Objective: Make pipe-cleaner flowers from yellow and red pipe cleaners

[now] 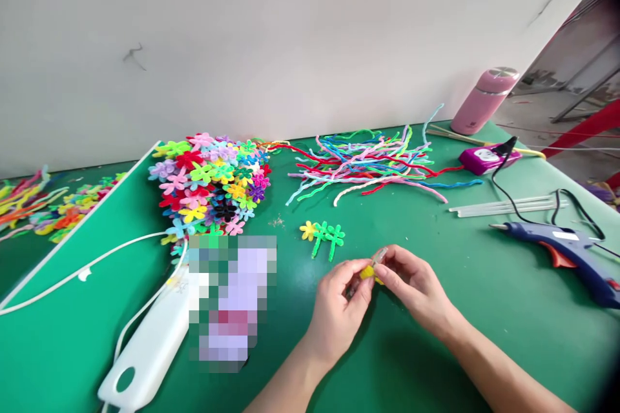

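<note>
Both hands meet over the near middle of the green table. My left hand [336, 303] pinches a small yellow fuzzy pipe-cleaner piece [367, 272] between thumb and fingers. On the piece's other side, my right hand [419, 281] is closed, its thumb and fingertips pressed on it. A thin, greyish see-through bit [381, 255] sticks up by the right fingertips; its kind is unclear. Just beyond the hands lie a yellow pipe-cleaner flower [307, 230] and two green flowers with stems [334, 236]. Fingers hide most of the held piece.
A heap of colourful pipe-cleaner flowers [213, 181] sits left of loose pipe cleaners [368, 164]. At right lie a blue glue gun [571, 248], glue sticks [504, 206], a purple box [484, 158] and a pink bottle [484, 103]. A white power strip [150, 342] and a pixelated object [242, 297] are near left.
</note>
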A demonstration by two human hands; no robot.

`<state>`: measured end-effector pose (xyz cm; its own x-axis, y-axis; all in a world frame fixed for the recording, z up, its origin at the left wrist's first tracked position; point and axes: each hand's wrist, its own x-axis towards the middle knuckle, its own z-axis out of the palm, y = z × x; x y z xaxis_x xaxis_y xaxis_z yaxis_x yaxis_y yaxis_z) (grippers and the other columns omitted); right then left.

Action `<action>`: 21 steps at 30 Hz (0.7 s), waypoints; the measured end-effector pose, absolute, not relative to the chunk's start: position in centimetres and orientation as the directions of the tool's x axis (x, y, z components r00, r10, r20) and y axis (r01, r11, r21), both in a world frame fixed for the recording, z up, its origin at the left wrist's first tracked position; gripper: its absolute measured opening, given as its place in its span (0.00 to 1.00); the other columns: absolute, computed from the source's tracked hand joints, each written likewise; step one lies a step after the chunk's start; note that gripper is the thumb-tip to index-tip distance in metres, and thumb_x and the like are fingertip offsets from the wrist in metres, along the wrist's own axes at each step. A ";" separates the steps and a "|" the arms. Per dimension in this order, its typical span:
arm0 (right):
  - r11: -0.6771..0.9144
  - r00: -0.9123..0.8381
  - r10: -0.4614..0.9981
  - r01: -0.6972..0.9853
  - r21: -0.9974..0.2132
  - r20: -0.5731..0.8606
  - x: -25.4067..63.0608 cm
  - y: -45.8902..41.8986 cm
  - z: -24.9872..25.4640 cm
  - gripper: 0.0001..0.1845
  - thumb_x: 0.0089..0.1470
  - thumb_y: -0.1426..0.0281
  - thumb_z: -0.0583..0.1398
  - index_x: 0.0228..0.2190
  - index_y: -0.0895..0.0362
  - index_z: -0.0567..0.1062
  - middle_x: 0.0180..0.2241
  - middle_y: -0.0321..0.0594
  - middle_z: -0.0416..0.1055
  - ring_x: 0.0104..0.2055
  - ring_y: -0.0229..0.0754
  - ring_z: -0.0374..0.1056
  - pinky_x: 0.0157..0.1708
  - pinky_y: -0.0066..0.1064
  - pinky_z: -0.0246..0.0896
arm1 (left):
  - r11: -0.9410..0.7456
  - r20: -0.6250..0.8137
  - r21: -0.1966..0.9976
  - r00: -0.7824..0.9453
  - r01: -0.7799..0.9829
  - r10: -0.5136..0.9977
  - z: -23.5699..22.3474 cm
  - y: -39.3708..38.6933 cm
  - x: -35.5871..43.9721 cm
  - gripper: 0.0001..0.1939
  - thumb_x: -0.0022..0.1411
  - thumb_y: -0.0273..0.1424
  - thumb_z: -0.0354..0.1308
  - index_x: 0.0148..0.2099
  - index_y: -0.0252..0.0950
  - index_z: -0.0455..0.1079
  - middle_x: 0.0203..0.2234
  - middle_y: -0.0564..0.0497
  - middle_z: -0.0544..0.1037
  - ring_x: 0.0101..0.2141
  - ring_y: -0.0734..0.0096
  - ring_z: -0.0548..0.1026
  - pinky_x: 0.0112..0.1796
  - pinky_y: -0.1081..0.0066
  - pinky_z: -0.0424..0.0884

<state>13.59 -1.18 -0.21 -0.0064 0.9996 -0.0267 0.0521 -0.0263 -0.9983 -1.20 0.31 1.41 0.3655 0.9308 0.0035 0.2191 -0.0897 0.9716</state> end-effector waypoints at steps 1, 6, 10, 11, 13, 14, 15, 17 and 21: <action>-0.032 -0.009 0.999 0.044 -0.999 -0.032 13.6 -1.1 -0.2 0.11 0.52 0.61 0.57 0.28 0.57 0.69 0.27 0.38 0.67 0.30 0.39 0.63 0.32 0.29 0.62 | -0.157 0.053 0.955 0.374 0.253 0.926 1.4 0.3 -1.2 0.10 0.60 0.30 0.52 0.43 0.34 0.70 0.26 0.49 0.74 0.24 0.73 0.71 0.23 0.76 0.68; -0.013 -0.036 0.999 0.054 -0.998 -0.015 13.6 -1.0 0.2 0.11 0.53 0.62 0.56 0.27 0.58 0.70 0.27 0.38 0.69 0.30 0.39 0.64 0.33 0.30 0.62 | -0.474 0.330 0.817 0.409 0.327 0.851 1.1 0.6 -1.2 0.10 0.59 0.23 0.51 0.44 0.33 0.67 0.31 0.46 0.76 0.31 0.70 0.74 0.32 0.73 0.72; 0.022 -0.033 0.999 0.089 -0.996 0.019 13.7 -1.1 0.5 0.10 0.53 0.63 0.56 0.28 0.58 0.70 0.27 0.38 0.69 0.30 0.39 0.64 0.34 0.30 0.62 | -0.624 0.455 0.678 0.445 0.389 0.771 1.0 0.8 -1.2 0.13 0.59 0.21 0.50 0.47 0.34 0.65 0.33 0.45 0.76 0.34 0.69 0.75 0.36 0.72 0.72; 0.022 -0.035 0.999 0.090 -0.996 0.019 13.6 -1.1 0.6 0.10 0.53 0.63 0.56 0.28 0.58 0.70 0.26 0.38 0.69 0.29 0.39 0.64 0.34 0.30 0.62 | -0.639 0.464 0.654 0.452 0.406 0.762 0.9 0.8 -1.2 0.13 0.60 0.21 0.50 0.47 0.34 0.65 0.34 0.45 0.76 0.34 0.69 0.75 0.36 0.72 0.72; 0.018 -0.043 0.999 0.088 -0.996 0.015 13.6 -1.0 0.6 0.10 0.52 0.63 0.57 0.27 0.57 0.70 0.26 0.37 0.69 0.29 0.38 0.65 0.33 0.29 0.62 | -0.662 0.476 0.612 0.467 0.432 0.745 0.8 0.8 -1.3 0.14 0.60 0.21 0.49 0.48 0.34 0.64 0.34 0.45 0.77 0.34 0.69 0.75 0.36 0.72 0.73; 0.014 -0.047 0.999 0.086 -0.996 0.010 13.6 -1.0 0.6 0.10 0.52 0.63 0.57 0.27 0.57 0.70 0.25 0.37 0.69 0.28 0.38 0.64 0.32 0.29 0.62 | -0.674 0.482 0.592 0.476 0.441 0.736 0.7 0.7 -1.3 0.14 0.60 0.21 0.48 0.48 0.34 0.64 0.34 0.45 0.77 0.35 0.69 0.75 0.36 0.71 0.73; 0.009 -0.052 0.999 0.084 -0.996 0.005 13.6 -1.0 0.6 0.10 0.51 0.63 0.57 0.26 0.57 0.70 0.25 0.36 0.69 0.28 0.38 0.64 0.31 0.28 0.62 | -0.688 0.491 0.572 0.485 0.448 0.724 0.6 0.7 -1.3 0.14 0.60 0.21 0.48 0.49 0.34 0.64 0.34 0.44 0.77 0.35 0.68 0.75 0.36 0.71 0.73; -0.003 -0.067 0.998 0.084 -0.996 -0.009 13.7 -0.9 0.6 0.10 0.51 0.63 0.57 0.26 0.58 0.70 0.24 0.36 0.68 0.27 0.37 0.63 0.30 0.28 0.62 | -0.713 0.504 0.530 0.506 0.458 0.700 0.4 0.7 -1.4 0.14 0.60 0.21 0.48 0.49 0.32 0.64 0.34 0.43 0.77 0.35 0.67 0.75 0.37 0.70 0.73; -0.023 -0.105 0.994 0.091 -0.996 -0.033 13.9 -0.9 0.6 0.08 0.50 0.65 0.58 0.25 0.57 0.69 0.24 0.36 0.67 0.27 0.37 0.63 0.29 0.27 0.62 | -0.736 0.498 0.485 0.542 0.472 0.677 0.2 0.7 -1.5 0.14 0.60 0.21 0.49 0.49 0.30 0.64 0.34 0.42 0.77 0.35 0.66 0.75 0.37 0.69 0.73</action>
